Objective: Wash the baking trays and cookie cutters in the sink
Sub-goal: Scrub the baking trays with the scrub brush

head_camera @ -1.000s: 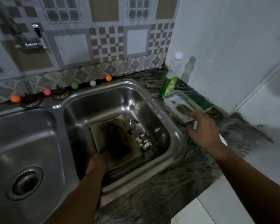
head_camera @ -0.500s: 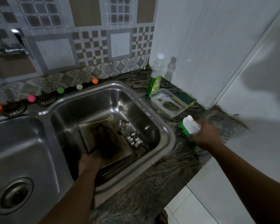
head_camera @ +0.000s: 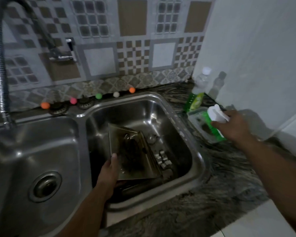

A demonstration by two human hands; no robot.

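So we're at the soaping-up stage, nothing scrubbed yet by the look of it. Our left hand is pinching the near edge of the grimy baking tray tilted up in the right sink basin, cookie cutters sitting on the basin floor just beside it. Right hand has its fingers wrapped around the green soap bottle over the counter. Next we'd swing it over the tray and squeeze.

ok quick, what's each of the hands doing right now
Left hand: closed on the near edge of the baking tray in the right sink basin.
Right hand: closed around a green bottle with a white cap, over the counter.
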